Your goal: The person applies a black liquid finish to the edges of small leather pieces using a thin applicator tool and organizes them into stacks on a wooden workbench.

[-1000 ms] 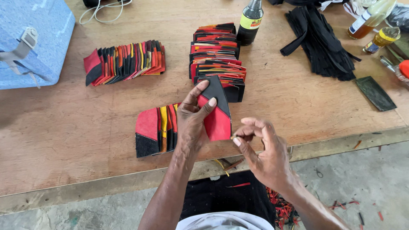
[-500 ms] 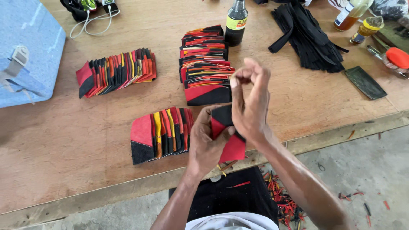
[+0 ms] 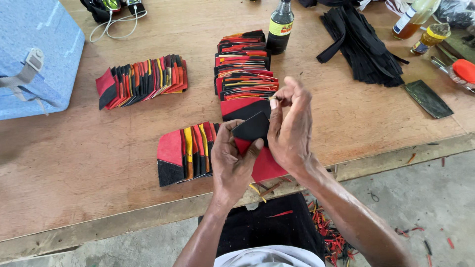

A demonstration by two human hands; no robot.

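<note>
The right hand [image 3: 291, 129] has dropped from its raised pull back beside the red-and-black piece [image 3: 257, 148]

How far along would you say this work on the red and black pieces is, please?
Looks done: a fanned row, a tall pile and a nearer row lie sorted on the wooden table. In hand: the left hand holds a red and black piece; the right hand pinches something small. Left: black strips, perhaps.

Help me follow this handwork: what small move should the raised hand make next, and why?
Probably bring the right hand back down to the red and black piece. The left hand holds that piece over the table edge, while the right is lifted above it, fingertips pinched on something thin, too small to identify.
</note>
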